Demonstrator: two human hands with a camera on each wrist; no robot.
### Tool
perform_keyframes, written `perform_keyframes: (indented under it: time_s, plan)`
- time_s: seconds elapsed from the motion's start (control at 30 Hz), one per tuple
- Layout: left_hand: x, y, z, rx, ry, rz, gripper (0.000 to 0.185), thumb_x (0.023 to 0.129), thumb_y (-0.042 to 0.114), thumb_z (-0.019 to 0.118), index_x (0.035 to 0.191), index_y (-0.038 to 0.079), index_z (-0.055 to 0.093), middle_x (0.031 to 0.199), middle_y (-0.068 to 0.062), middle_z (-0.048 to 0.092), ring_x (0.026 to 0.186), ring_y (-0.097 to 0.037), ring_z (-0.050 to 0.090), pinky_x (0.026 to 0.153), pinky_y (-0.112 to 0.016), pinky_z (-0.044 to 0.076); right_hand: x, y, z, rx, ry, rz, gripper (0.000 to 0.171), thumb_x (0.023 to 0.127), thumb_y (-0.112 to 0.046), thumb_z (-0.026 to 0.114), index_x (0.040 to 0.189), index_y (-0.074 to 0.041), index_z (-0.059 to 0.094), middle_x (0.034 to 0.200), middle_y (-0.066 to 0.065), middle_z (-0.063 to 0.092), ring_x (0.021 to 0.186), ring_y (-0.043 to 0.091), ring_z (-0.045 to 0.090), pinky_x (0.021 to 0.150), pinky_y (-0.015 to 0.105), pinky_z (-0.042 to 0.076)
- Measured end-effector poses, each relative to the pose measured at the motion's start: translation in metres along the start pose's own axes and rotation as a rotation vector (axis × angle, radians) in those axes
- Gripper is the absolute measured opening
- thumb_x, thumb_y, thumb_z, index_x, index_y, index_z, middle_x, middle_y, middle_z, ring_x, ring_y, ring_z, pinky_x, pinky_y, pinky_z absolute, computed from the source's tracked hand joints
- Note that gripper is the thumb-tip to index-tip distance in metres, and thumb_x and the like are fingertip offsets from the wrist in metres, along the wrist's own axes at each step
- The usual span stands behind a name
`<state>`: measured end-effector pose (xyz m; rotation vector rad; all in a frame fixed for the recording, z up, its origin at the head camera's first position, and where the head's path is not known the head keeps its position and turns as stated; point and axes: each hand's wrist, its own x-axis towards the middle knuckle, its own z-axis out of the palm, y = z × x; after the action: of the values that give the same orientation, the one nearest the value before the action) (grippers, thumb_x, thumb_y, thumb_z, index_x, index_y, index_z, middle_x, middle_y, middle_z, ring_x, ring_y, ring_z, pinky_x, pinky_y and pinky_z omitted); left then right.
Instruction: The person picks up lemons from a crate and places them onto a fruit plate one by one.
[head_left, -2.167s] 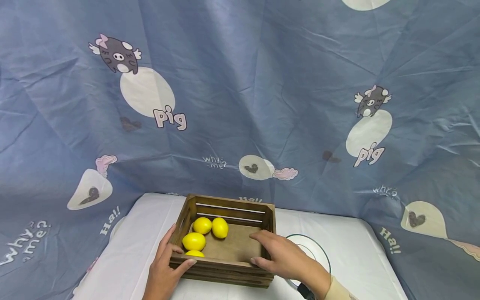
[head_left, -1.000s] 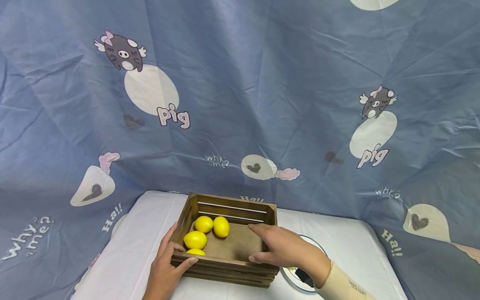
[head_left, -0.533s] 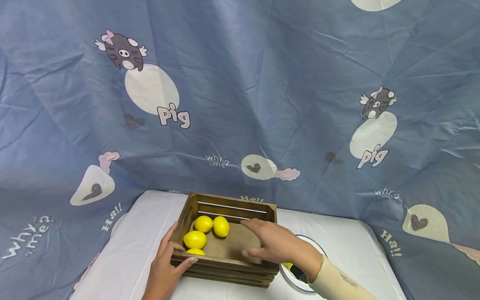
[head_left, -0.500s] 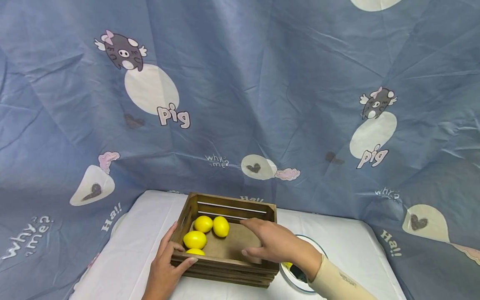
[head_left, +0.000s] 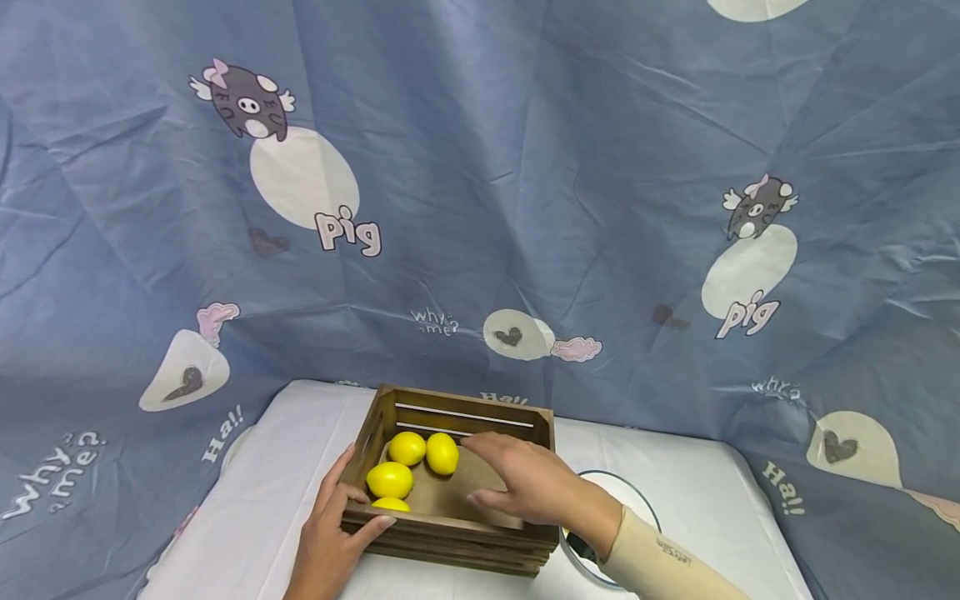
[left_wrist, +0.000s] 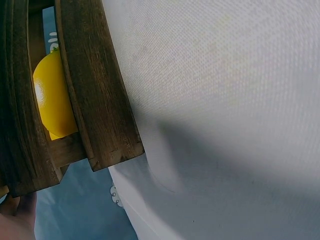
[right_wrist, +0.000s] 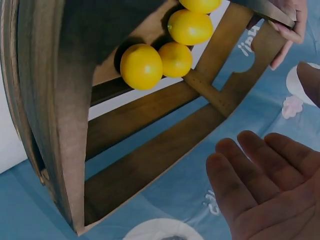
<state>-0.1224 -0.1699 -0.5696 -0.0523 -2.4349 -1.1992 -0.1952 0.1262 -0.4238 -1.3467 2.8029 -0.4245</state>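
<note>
A brown slatted wooden crate (head_left: 450, 533) stands on the white-covered table. Inside it, grouped toward the left, lie several lemons (head_left: 390, 481), the front one partly hidden by the near wall. My left hand (head_left: 330, 533) holds the crate's near left corner, thumb along the front rim. Through a slat gap, the left wrist view shows one lemon (left_wrist: 55, 95). My right hand (head_left: 525, 483) hovers over the right half of the crate, holding nothing. In the right wrist view its fingers (right_wrist: 250, 175) are extended and spread from the thumb, apart from the lemons.
A round white dish (head_left: 637, 500) with a dark green rim stands right of the crate, partly hidden under my right forearm; a bit of yellow shows at its left. A blue printed cloth (head_left: 480, 208) hangs behind the white table cover (head_left: 697, 508).
My right hand has moved left from the crate's right wall toward the lemons. My left hand, the crate and the lemons stay in place; the camera view shifted slightly.
</note>
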Motion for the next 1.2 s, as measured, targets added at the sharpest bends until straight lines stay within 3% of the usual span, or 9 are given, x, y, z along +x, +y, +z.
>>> perform_keyframes:
  time_s: [0.33,0.7,1.2]
  plan:
    - [0.000,0.001,0.001,0.024,0.001,-0.001,0.043,0.083,0.036,0.091,0.097,0.023,0.052,0.169,0.010,0.028,0.146,-0.037,0.041,0.099,-0.055,0.046,0.009,0.007,0.008,0.005,0.019,0.010,0.072,0.097,-0.040,0.076,0.154,-0.007,0.049,0.149,0.009,0.058,0.132,0.023,0.059,0.106,0.040,0.051]
    - [0.000,0.004,0.000,-0.008,-0.009,-0.016,0.042,0.084,0.034,0.090,0.098,0.022,0.053,0.169,0.010,0.028,0.147,-0.044,0.038,0.102,-0.065,0.044,0.020,0.014,0.014,-0.006,0.012,0.018,0.077,0.096,-0.048,0.076,0.154,-0.007,0.048,0.152,0.008,0.056,0.137,0.024,0.055,0.108,0.041,0.049]
    - [-0.001,0.002,0.000,-0.002,-0.004,-0.016,0.042,0.083,0.036,0.090,0.097,0.022,0.053,0.169,0.009,0.028,0.146,-0.043,0.040,0.102,-0.062,0.045,0.037,0.009,0.018,-0.027,-0.054,0.008,0.071,0.097,-0.045,0.075,0.153,-0.009,0.051,0.150,0.005,0.058,0.135,0.021,0.057,0.108,0.037,0.049]
